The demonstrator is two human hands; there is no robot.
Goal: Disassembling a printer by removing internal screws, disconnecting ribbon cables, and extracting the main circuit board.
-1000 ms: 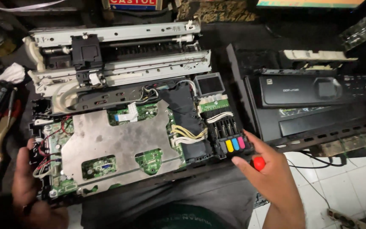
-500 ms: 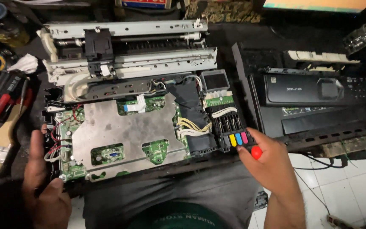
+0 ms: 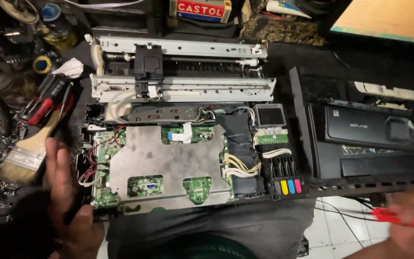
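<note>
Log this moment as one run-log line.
left hand: resting on opened printer chassis edge | right hand: holding red-handled tool, blurred, off chassis

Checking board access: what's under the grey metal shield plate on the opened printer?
Under the metal shield plate, green circuit board shows through three cutouts and along the left edge, by the red and white wires. The rest of the board is covered by the plate.

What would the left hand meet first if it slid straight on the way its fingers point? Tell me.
Likely the paintbrush: the left hand lies beside the opened printer, fingers pointing up-frame toward the brush's handle, though depth is unclear.
</note>
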